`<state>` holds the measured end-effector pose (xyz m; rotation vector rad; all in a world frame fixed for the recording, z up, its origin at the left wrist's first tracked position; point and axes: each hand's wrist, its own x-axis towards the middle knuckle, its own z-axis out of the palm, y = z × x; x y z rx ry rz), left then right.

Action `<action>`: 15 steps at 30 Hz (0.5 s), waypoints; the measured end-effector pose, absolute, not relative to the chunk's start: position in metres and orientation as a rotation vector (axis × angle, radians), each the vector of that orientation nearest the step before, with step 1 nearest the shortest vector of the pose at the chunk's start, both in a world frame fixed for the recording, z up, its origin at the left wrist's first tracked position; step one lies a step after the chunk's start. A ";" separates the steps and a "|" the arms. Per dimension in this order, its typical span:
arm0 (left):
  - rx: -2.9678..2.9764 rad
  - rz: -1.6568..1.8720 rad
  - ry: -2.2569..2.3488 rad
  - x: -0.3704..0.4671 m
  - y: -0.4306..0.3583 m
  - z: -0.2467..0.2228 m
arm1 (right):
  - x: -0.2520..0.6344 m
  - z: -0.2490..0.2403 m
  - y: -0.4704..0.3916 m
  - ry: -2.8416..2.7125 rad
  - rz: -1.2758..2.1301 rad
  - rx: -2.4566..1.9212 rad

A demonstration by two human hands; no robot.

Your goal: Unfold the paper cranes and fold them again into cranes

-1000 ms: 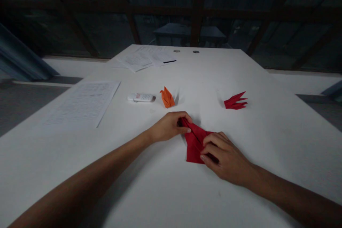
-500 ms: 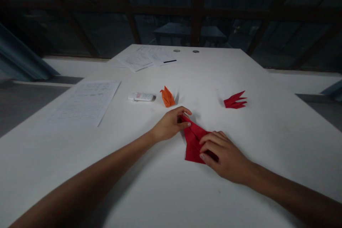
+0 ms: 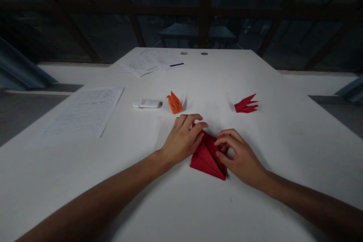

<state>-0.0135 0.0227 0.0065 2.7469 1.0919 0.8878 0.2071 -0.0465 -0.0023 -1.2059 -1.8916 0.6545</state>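
Note:
A folded piece of red paper (image 3: 206,155) lies on the white table between my hands, with creases running toward its lower right corner. My left hand (image 3: 183,136) rests over its upper left edge, fingers apart and curved, the thumb on the paper. At the right edge, my right hand (image 3: 241,157) has its fingers curled round the paper's side, thumb and fingertips close together on it. Beyond my left hand stands an orange folded paper bird (image 3: 175,103). A red folded paper piece with several points (image 3: 246,104) lies farther right.
A white bottle-like item (image 3: 146,103) lies left of the orange bird. Written sheets (image 3: 85,111) are on the table's left side, more papers (image 3: 141,62) at the far left. Two round discs sit by the far edge of the table (image 3: 227,72), before dark windows.
The red paper now shows a different, more triangular outline with its lower edge flat. My left hand has moved down over it and its fingers have spread; my right hand has shifted up slightly.

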 end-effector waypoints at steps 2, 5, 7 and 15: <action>2.837 0.706 0.905 -0.013 0.020 0.008 | 0.209 -0.003 -0.045 -1.896 0.567 -1.233; 2.808 0.504 0.799 -0.012 0.019 0.009 | 0.213 -0.004 -0.041 -1.939 0.409 -1.335; 2.760 0.485 0.879 -0.012 0.019 0.009 | 0.215 -0.005 -0.040 -2.015 0.325 -1.433; 2.879 0.403 0.877 -0.013 0.018 0.013 | 0.214 -0.002 -0.043 -2.151 0.307 -1.486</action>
